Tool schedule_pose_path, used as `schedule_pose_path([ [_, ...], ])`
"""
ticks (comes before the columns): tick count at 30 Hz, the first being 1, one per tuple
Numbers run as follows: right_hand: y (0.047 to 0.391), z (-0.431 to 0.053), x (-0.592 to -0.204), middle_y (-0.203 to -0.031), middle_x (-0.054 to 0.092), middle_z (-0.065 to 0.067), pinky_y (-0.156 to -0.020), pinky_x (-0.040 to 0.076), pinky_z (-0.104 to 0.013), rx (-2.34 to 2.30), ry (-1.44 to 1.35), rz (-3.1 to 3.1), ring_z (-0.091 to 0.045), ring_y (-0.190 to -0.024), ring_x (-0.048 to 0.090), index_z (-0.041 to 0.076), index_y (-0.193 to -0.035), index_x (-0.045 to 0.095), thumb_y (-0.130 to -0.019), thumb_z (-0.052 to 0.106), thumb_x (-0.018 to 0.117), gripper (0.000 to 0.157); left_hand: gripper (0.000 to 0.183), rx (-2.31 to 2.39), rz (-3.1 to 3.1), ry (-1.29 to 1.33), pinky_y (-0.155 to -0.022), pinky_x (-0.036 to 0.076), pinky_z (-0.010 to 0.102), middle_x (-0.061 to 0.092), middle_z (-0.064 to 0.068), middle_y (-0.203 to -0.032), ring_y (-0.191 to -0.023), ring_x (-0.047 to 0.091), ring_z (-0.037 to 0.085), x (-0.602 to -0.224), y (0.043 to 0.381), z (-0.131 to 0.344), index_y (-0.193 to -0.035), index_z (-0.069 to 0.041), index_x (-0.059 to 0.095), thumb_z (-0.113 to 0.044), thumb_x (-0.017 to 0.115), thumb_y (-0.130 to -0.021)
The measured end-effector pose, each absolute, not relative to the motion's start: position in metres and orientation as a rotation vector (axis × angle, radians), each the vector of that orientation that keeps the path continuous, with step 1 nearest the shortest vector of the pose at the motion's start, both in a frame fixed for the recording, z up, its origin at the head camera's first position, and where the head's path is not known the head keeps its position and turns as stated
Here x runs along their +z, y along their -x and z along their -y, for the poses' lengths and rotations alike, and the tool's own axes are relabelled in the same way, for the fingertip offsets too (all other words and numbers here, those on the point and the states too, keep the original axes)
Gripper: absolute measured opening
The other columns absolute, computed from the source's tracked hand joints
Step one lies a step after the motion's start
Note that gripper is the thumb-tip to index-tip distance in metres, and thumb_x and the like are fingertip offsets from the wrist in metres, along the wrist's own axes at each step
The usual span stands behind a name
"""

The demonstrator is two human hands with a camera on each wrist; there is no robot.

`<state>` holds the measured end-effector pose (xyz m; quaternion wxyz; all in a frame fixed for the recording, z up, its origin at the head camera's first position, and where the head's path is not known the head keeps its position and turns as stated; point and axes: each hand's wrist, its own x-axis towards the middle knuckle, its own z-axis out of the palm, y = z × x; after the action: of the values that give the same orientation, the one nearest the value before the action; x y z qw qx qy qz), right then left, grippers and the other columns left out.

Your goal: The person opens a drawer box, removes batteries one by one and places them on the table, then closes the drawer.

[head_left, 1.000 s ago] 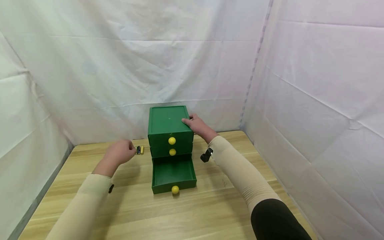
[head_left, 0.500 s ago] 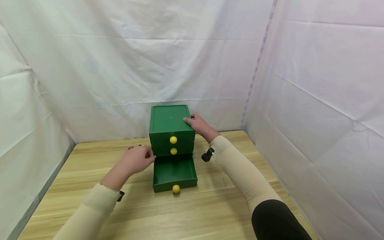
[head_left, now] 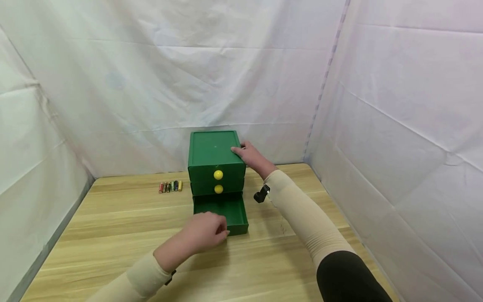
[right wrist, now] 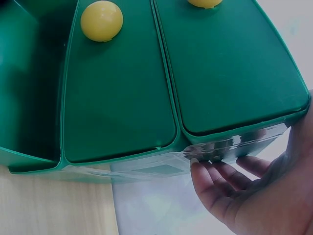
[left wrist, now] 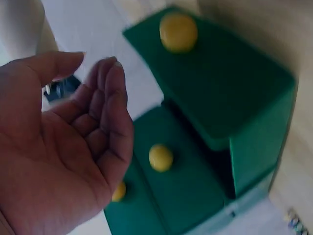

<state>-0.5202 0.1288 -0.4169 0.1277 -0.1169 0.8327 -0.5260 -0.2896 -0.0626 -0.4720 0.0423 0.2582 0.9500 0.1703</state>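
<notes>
A green drawer cabinet [head_left: 215, 149] with yellow knobs stands at the back of the table. Its bottom drawer [head_left: 237, 214] is pulled out, and the visible part of its inside is bare. My left hand [head_left: 205, 230] hovers over the drawer's front and hides its knob in the head view. In the left wrist view the fingers are loosely bent with nothing in them, apart from the bottom knob [left wrist: 178, 32]. My right hand [head_left: 250, 158] holds the cabinet's upper right edge, thumb on top. Its bent fingers [right wrist: 208, 183] touch the taped side.
Several batteries [head_left: 168, 186] lie in a row on the wooden table [head_left: 113, 218], left of the cabinet. White cloth [head_left: 170, 84] hangs close behind the table, with more cloth on both sides.
My left hand has moved right and toward me, from beside the batteries to the front of the drawer. The batteries are uncovered now. The right hand keeps its hold.
</notes>
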Motion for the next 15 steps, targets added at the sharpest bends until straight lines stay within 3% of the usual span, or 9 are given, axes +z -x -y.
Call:
schedule_pose_path([
  [8,0.52,-0.13,-0.416,-0.134,0.05,-0.016,-0.098,0.05,-0.05,-1.523,0.337,-2.419,-0.03,-0.117,0.058,0.007,-0.145,0.035,-0.099,0.056,0.056,0.071,0.042,0.348,-2.991,-0.576,-0.045,0.037,0.032,0.047,-0.006,-0.056,-0.05,0.043,0.013,-0.504,0.273,0.054,-0.058,-0.019,0.053,-0.042,0.067,-0.091],
  [15,0.518,-0.131,-0.415,-0.135,0.049,-0.016,-0.098,0.049,-0.05,-1.537,0.338,-2.418,-0.03,-0.117,0.058,0.006,-0.145,0.034,-0.099,0.055,0.056,0.071,0.05,0.212,-3.141,-0.446,-0.044,0.037,0.032,0.044,-0.003,-0.052,-0.047,0.041,0.014,-0.524,0.272,0.046,-0.055,-0.018,0.047,-0.045,0.064,-0.093],
])
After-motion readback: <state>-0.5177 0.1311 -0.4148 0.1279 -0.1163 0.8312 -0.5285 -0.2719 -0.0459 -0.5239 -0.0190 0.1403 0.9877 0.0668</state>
